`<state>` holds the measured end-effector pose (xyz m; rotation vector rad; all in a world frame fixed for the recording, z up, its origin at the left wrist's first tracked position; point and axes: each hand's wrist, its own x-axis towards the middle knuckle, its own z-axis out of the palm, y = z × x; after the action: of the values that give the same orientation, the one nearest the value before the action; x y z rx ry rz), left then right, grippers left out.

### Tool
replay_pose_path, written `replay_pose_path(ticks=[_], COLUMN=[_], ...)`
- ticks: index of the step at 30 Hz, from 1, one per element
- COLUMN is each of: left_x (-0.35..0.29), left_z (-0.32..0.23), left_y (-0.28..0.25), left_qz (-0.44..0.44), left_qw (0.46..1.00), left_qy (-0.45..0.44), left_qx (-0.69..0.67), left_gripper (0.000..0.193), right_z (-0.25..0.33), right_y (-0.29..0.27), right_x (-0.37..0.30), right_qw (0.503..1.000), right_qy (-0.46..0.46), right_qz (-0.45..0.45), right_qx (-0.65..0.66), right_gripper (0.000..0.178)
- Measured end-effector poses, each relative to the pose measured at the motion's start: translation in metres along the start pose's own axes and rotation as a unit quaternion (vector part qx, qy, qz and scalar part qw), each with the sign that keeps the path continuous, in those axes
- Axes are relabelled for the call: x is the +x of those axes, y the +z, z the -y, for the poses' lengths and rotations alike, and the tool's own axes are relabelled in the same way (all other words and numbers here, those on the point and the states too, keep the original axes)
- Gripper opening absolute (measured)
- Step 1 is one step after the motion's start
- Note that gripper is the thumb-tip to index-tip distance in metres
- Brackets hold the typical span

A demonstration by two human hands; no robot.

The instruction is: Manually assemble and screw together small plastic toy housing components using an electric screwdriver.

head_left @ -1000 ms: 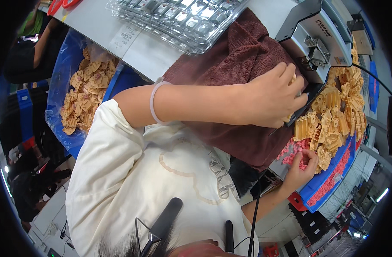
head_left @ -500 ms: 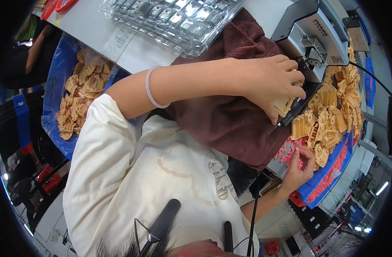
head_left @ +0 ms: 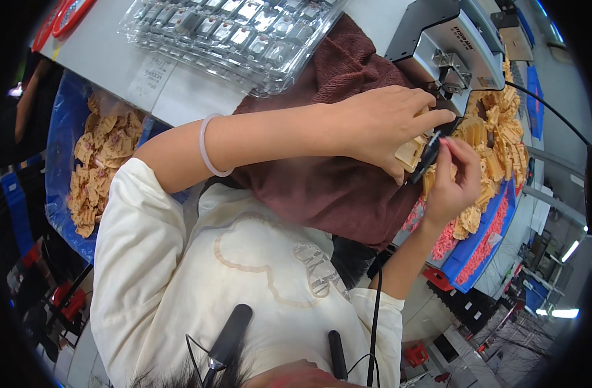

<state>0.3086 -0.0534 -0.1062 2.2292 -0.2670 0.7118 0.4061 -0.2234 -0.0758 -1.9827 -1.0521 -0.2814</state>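
My left hand [head_left: 386, 123] reaches across from the left, its fingers bent over a tan plastic part [head_left: 409, 154] and thumb at its lower edge. That part rests against a narrow black fixture [head_left: 428, 157] in front of a grey metal machine [head_left: 461, 48] with a clamp. At the other side of the fixture, my right hand [head_left: 456, 184] is closed in a pinch on a small pink piece [head_left: 443, 140], mostly hidden by the fingertips. A brown cloth [head_left: 335, 187] lies under my left forearm. Many tan parts [head_left: 500, 119] are heaped beyond my right hand.
Loose pink pieces [head_left: 443, 242] lie below the tan heap, by a blue bin [head_left: 471, 249]. Clear plastic trays [head_left: 244, 32] are stacked on the table at the far left. A blue-lined bin [head_left: 60, 187] of tan parts stands at left. A black cable [head_left: 555, 116] runs from the machine.
My right hand has moved up from the loose pink pieces to the fixture, with a pink piece in its fingertips. My left hand stays on the tan part. The whole view has shifted slightly.
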Motion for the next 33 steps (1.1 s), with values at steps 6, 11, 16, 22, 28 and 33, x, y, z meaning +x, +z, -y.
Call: replay_pose_path(ticks=[6,11,16,22,28,33], left_x=[-0.002,-0.003,-0.001,-0.003,-0.004,-0.003], left_z=[0.003,0.005,0.005,0.006,0.005,0.004], left_y=[0.003,0.003,0.005,0.004,0.005,0.002], left_qz=[-0.021,-0.025,-0.021,-0.041,-0.039,-0.026], left_qw=[1.000,1.000,1.000,0.999,0.999,1.000], left_qy=[0.002,0.006,0.000,0.006,-0.013,-0.017], left_qx=[-0.010,-0.006,-0.001,-0.002,0.004,-0.004], left_gripper=[0.090,0.088,0.085,0.087,0.090,0.091], right_z=[0.002,0.011,0.002,0.003,0.020,0.021], right_y=[0.015,0.017,0.012,0.015,0.016,0.014], right_x=[0.002,0.006,0.009,0.013,0.012,0.014], right_qw=[1.000,0.993,0.991,0.996,0.985,0.984], right_qy=[-0.028,-0.091,-0.114,-0.034,0.108,0.123], right_qz=[-0.005,0.055,0.068,0.071,0.065,0.075], right_qx=[-0.007,-0.049,-0.017,0.045,0.115,0.105], right_gripper=[0.012,0.018,0.017,0.018,0.023,0.025])
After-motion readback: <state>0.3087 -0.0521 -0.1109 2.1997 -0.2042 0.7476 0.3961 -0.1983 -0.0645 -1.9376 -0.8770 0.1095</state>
